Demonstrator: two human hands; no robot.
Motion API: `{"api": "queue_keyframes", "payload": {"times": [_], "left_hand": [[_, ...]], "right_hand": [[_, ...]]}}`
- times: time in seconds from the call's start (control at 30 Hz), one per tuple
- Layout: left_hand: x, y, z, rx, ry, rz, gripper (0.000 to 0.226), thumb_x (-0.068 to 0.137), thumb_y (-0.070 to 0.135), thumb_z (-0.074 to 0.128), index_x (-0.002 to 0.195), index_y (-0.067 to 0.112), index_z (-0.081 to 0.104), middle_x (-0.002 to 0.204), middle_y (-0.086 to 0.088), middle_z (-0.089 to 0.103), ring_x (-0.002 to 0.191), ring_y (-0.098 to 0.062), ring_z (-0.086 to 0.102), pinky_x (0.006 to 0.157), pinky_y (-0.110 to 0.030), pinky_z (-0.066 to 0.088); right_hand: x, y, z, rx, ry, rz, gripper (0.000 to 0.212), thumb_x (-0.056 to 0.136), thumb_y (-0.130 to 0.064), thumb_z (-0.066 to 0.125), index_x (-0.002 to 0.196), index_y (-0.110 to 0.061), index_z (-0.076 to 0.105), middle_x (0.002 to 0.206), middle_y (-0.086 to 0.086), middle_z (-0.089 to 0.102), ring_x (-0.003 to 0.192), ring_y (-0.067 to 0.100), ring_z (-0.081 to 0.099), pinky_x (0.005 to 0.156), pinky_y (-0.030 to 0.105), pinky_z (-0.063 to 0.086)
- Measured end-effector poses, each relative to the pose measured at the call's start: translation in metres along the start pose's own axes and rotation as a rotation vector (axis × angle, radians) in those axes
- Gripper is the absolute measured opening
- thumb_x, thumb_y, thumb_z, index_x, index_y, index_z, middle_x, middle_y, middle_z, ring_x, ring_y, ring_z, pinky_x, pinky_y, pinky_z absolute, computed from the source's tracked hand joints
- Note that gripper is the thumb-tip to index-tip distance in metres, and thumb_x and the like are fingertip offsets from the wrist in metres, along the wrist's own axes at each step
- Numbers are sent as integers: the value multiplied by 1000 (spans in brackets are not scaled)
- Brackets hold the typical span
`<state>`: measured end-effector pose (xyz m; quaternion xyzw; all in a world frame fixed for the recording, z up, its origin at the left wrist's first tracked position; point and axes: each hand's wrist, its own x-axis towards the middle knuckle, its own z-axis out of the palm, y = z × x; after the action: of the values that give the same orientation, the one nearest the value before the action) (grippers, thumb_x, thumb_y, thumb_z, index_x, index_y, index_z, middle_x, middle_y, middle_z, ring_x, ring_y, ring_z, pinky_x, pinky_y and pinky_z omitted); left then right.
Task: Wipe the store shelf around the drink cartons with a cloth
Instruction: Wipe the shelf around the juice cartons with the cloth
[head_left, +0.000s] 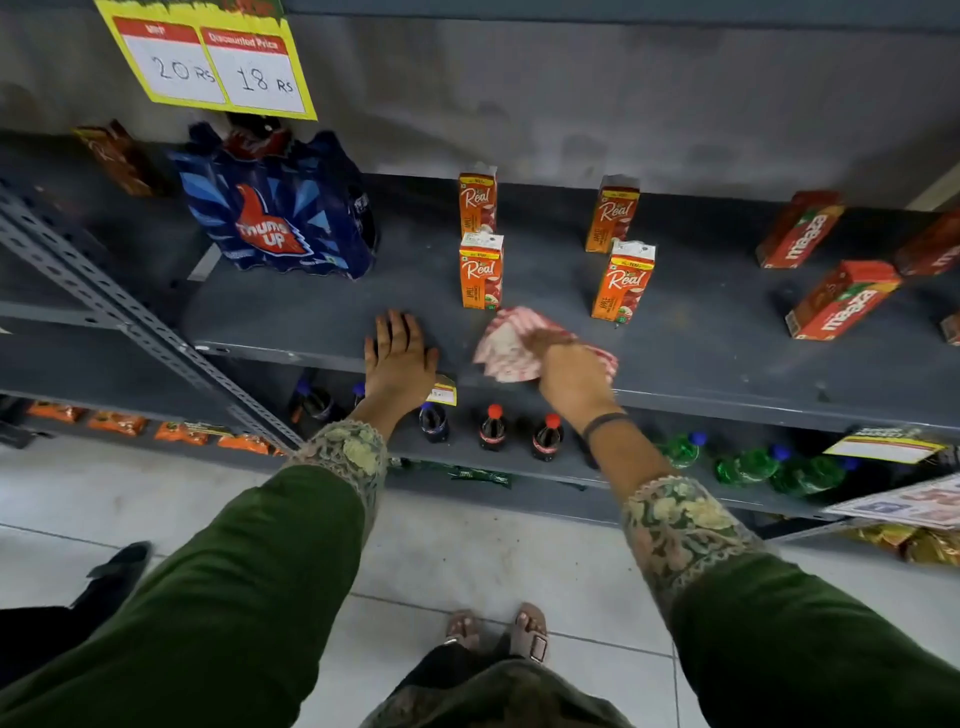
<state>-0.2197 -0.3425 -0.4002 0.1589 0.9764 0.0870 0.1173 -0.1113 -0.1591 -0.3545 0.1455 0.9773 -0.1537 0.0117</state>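
A red-and-white cloth (501, 345) lies on the grey shelf (311, 322) near its front edge, under my right hand (569, 366), which presses on it. My left hand (397, 356) rests flat on the shelf to the left of the cloth, fingers apart, holding nothing. Several orange Real cartons stand upright just behind: the nearest left one (480, 270) is directly behind the cloth, and the nearest right one (622, 283) is to the cloth's right. Two more (477, 205) (612, 214) stand further back.
A blue Thums Up bottle pack (275, 208) stands at the shelf's left. Red Maaza cartons (841, 301) sit at the right. Cola bottles (492, 427) and green bottles (748, 465) fill the lower shelf. A yellow price sign (213, 60) hangs above. A slotted metal post (130, 322) runs at left.
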Motion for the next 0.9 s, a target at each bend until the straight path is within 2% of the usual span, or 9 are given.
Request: {"api": "queue_keyframes", "payload": {"times": [0.07,0.13,0.23,0.33,0.53,0.63,0.7,0.73,0.9], "left_hand": [[-1,-1,0,-8,4,2,62,98,36,21,146,7,-5,157,-15,-12,145,-29,-12,117,-47,-3],[-1,-1,-1,-11,5,12,63,98,36,21,146,8,-7,157,-14,-13,145,-28,-13,117,-47,-4],[-1,-2,-1,-10,0,19,63,98,38,20,146,9,-9,157,-12,-15,144,-28,-14,117,-46,-6],[-2,-2,-1,-10,5,29,62,98,38,19,146,9,-8,157,-11,-13,144,-28,-14,116,-46,-7],[-4,-3,0,-6,50,53,60,98,35,19,147,9,-3,158,-12,-7,145,-28,-9,118,-46,-4],[-10,-2,0,-8,76,65,58,99,32,19,147,7,-1,158,-12,-4,145,-28,-8,118,-46,-4],[-17,3,2,-2,122,107,56,99,29,20,147,6,2,158,-12,0,146,-27,-6,117,-46,-4],[-21,8,4,6,140,138,56,99,28,20,147,5,4,158,-12,2,146,-27,-6,117,-46,-4],[-33,47,10,29,189,271,54,99,25,21,146,3,8,158,-13,6,146,-27,-3,117,-46,-3]], "right_hand": [[-8,-15,10,-16,-37,-161,66,84,12,41,141,-22,46,140,10,54,122,27,57,98,37,50],[-21,-8,13,12,-7,-189,69,81,14,43,139,-25,48,144,5,51,130,26,51,104,37,45],[-26,22,3,-1,143,61,67,78,14,42,134,-21,54,131,12,62,113,29,63,93,37,52],[-13,24,-5,17,111,199,63,80,12,42,134,-18,54,123,18,66,109,35,64,91,40,53],[-33,-17,12,18,-6,-160,72,80,16,42,137,-27,50,138,5,58,120,24,60,101,36,50],[-51,24,10,-42,194,94,64,78,11,44,131,-23,56,130,7,63,114,25,63,93,35,54],[-54,48,2,-2,233,303,59,79,12,43,129,-16,58,125,14,65,112,31,63,91,38,55],[-51,51,-1,9,218,325,59,79,12,42,129,-14,57,124,16,65,111,33,63,91,40,55],[-57,27,-8,73,-19,-57,63,83,9,45,134,-28,55,135,6,60,120,24,60,102,36,48]]}}
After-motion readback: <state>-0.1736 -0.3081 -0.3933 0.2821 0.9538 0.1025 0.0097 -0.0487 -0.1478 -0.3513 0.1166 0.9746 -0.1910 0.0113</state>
